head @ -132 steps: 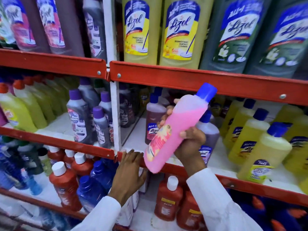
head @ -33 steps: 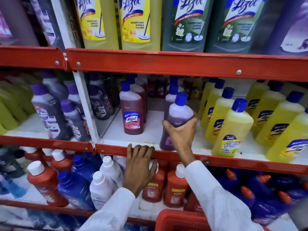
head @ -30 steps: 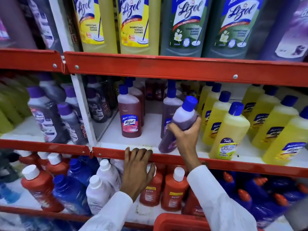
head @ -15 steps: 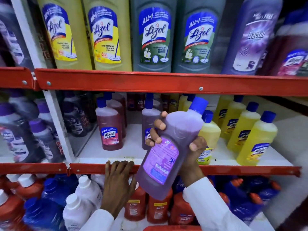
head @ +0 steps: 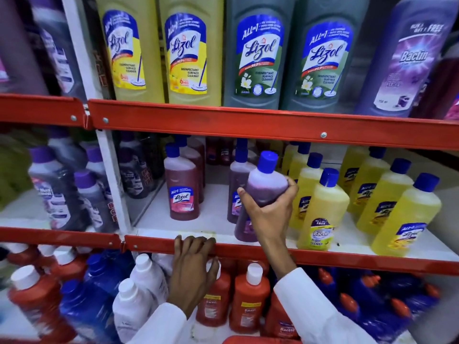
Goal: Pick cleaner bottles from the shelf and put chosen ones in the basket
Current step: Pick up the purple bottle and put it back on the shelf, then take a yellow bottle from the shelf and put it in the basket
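Observation:
My right hand (head: 270, 214) is wrapped around a purple cleaner bottle (head: 263, 184) with a blue cap. The bottle stands almost upright with its base at the front of the middle shelf (head: 188, 229), just ahead of another purple bottle (head: 236, 180). My left hand (head: 192, 266) grips the red front rail (head: 323, 259) of that shelf, fingers curled over its edge. A sliver of the red basket's rim (head: 258, 340) shows at the bottom edge, below my right sleeve.
A dark red Lizol bottle (head: 182, 189) stands left of the purple ones, and several yellow bottles (head: 320, 209) stand close on the right. Large Lizol bottles (head: 255, 53) fill the top shelf. Red, white and blue bottles (head: 248, 299) crowd the bottom shelf.
Half a second ago my right hand held the purple bottle tilted out in front of the shelf, label toward me. Now the bottle is back on the middle shelf, upright. My left hand stayed on the rail.

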Demonstrator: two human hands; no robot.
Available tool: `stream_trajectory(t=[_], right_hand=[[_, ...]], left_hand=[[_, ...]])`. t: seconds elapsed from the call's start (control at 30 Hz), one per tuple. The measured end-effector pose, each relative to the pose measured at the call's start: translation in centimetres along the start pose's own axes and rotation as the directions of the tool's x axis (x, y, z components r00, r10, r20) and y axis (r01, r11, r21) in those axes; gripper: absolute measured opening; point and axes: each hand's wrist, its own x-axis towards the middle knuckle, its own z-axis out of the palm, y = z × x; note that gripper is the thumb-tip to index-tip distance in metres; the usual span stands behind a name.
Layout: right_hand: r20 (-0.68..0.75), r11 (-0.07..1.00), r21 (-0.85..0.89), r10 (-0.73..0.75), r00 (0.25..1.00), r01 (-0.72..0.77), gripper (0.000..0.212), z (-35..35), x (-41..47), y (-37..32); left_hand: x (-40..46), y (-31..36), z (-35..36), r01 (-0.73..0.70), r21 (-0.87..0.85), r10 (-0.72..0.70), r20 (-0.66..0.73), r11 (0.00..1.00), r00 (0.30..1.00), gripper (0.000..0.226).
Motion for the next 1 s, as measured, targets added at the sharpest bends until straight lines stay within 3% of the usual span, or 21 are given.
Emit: stream_trajectory(t=[0.43, 0.67, 0.73, 0.9, 1.0], right_hand=[[0.087, 0.986, -0.154, 0.072, 0.994, -0.058, 0.098, 2.6, -0.5, 3.8], [0.148, 0.976, -0.208, 0.095, 0.984, -0.063, 0.107, 0.6, -0.9, 3.3], [0.163, 0.974, -0.222, 0.076, 0.984, -0.039, 0.101, -1.1, -1.5, 3.3], [-0.065, 0.959, -0.252, -0.153, 0.986, 0.132, 0.049, -7.5, -2.5, 4.5], [-0.285, 0.959, -0.254, -0.198, 0.938, 0.125, 0.045, -10.8, -1.7, 5.7]], left_hand=[[0.1, -0.2, 0.3, -0.017, 0.0, 0.017, -0.014, 1.0, 1.0, 0.041], [0.0, 0.3, 0.2, -0.004, 0.054, 0.006, -0.022, 0.999, 1.0, 0.044], [-0.4, 0.8, 0.3, 0.004, 0.061, -0.001, -0.052, 0.998, 0.999, 0.048], [-1.4, 4.7, 1.0, -0.15, 0.028, 0.153, -0.176, 0.988, 0.972, 0.042], [-1.1, 8.2, 1.7, -0.257, 0.015, 0.255, -0.196, 0.966, 0.947, 0.039]])
